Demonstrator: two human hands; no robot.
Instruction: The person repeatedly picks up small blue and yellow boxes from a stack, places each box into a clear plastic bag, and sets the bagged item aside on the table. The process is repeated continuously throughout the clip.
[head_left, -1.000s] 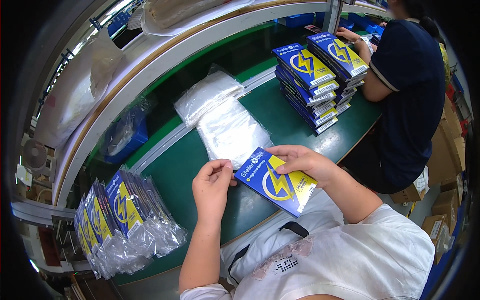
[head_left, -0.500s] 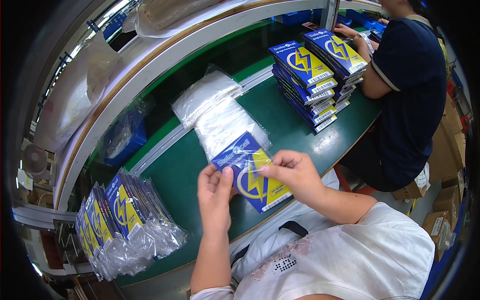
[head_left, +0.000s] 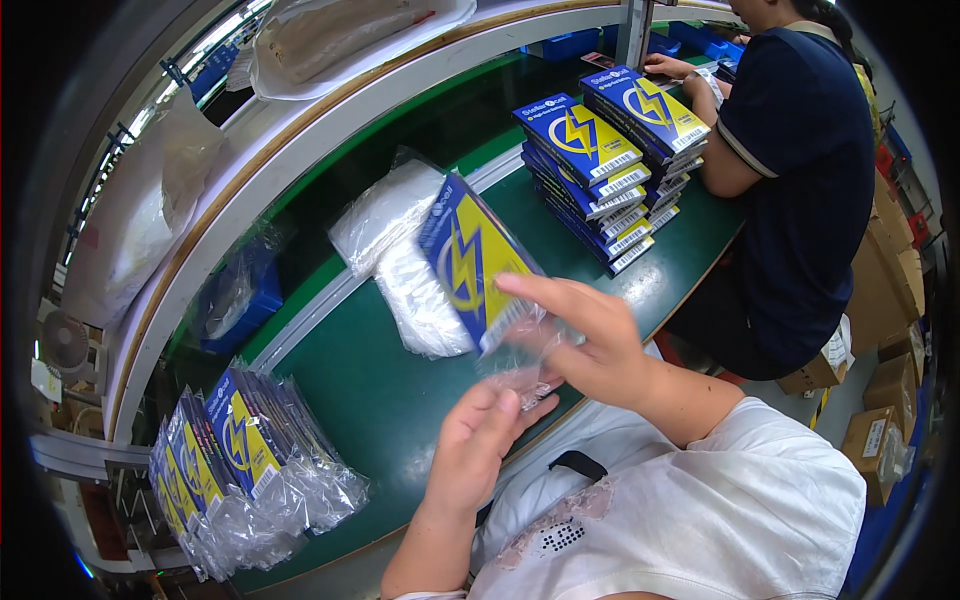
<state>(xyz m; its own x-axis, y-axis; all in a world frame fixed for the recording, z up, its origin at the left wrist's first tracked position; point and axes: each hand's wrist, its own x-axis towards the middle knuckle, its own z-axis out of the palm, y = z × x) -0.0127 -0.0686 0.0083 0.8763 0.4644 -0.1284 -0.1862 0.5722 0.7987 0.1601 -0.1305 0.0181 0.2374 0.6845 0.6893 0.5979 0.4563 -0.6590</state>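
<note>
A flat blue and yellow box [head_left: 468, 262] with a lightning emblem is tilted up in front of me, slightly blurred. Clear plastic trails from its lower end, so it appears to sit in a clear plastic bag [head_left: 512, 358]. My right hand [head_left: 585, 335] grips the box at its lower right, the index finger lying along the printed face. Below it, my left hand [head_left: 487, 428] pinches the loose end of the bag between thumb and fingers. Behind the box lies a pile of clear bags [head_left: 415, 300] on the green table.
Bagged boxes [head_left: 240, 440] stand in rows at the left. Two stacks of similar boxes [head_left: 580, 140] rise at the far right, beside a co-worker in a dark shirt [head_left: 800, 130]. A blue bin [head_left: 240, 300] sits under the shelf, and cartons [head_left: 865, 440] stand on the floor at right.
The box has turned more upright and moved up and away. My left hand has shifted from the box's left edge down to the bag's loose end; my right hand stays at the box.
</note>
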